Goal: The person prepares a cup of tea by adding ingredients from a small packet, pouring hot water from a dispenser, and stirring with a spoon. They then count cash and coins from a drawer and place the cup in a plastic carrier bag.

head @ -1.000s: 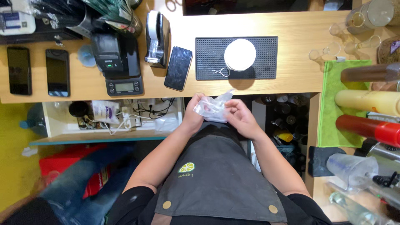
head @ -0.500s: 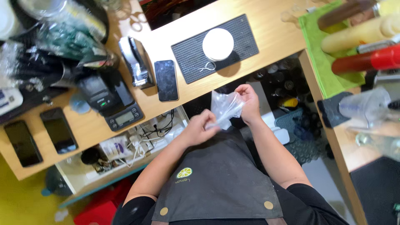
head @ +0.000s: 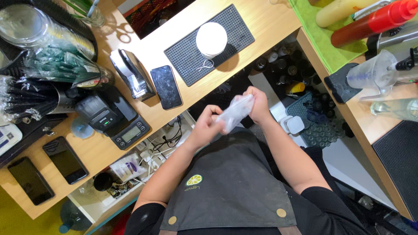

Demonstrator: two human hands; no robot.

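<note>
Both hands meet in front of the apron: the left hand pinches the lower end of a clear plastic bag, fingers curled shut on it, while the right hand grips the upper end, closed around it. Crumpled and cloudy, the bag looks limp and empty, stretched between the two, held off the wooden counter. By the look of it, opening is only begun. Beyond, a white lidded cup stands on a black bar mat, a phone beside it.

Both hands, left hand and right hand, hold a clear plastic bag.
</note>
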